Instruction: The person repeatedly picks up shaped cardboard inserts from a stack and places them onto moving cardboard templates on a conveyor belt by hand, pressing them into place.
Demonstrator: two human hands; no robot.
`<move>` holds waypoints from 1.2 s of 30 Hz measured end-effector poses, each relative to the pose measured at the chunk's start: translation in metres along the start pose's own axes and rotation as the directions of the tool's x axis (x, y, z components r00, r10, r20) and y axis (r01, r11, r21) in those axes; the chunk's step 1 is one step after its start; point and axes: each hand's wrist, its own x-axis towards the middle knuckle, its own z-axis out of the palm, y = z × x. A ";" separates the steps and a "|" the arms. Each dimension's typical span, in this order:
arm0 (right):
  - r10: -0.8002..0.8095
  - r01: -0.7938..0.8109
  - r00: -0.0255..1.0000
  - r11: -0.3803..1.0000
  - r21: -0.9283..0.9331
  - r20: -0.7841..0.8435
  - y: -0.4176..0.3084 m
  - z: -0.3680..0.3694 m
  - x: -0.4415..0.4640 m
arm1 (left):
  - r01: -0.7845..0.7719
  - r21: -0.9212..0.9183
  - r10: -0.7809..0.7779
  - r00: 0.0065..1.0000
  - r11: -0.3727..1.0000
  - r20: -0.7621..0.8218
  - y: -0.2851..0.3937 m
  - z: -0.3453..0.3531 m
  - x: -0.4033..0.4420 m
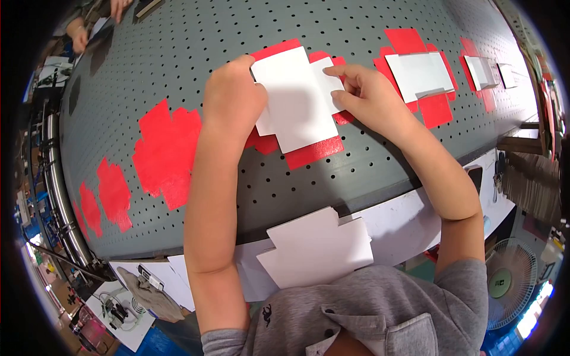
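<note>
A white cross-shaped cardboard blank (294, 98) lies over a red cut-out sheet (314, 153) on the perforated grey surface. Red shows around several of the blank's edges. My left hand (234, 92) is closed at the blank's left edge, with its fingertips partly hidden. At the right flap, my right hand (374, 101) has its thumb and index finger on the white card, the other fingers curled. Near my body, more white cardboard blanks (317, 249) lie in a stack.
Bare red cut-outs (169, 153) lie in a row to the left on the perforated conveyor-like surface (267, 190). To the right, another white blank (420, 76) sits on red, its edges raised. A fan (509, 282) stands lower right. Another person's hands (80, 37) show at top left.
</note>
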 end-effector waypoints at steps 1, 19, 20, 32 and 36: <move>-0.020 0.020 1.000 1.000 -0.001 -0.021 0.001 -0.001 0.000 | -0.010 0.005 0.010 1.000 1.000 -0.005 0.002 -0.001 0.000; -0.074 0.067 0.994 0.993 -0.093 -0.075 0.023 -0.026 -0.007 | -0.159 0.098 0.173 0.971 0.982 -0.165 0.034 0.022 0.001; -0.089 0.080 0.993 0.990 -0.112 -0.076 0.025 -0.028 -0.007 | -0.185 0.138 0.214 0.948 0.973 -0.236 0.035 0.025 0.000; -0.376 0.306 0.901 0.905 0.297 0.217 -0.040 0.022 -0.102 | -0.593 0.050 0.580 0.799 0.804 0.157 0.029 0.017 -0.008; -0.366 0.285 0.876 0.918 0.275 0.314 -0.058 0.043 -0.115 | -0.526 -0.055 0.525 0.850 0.849 -0.037 0.027 0.034 -0.005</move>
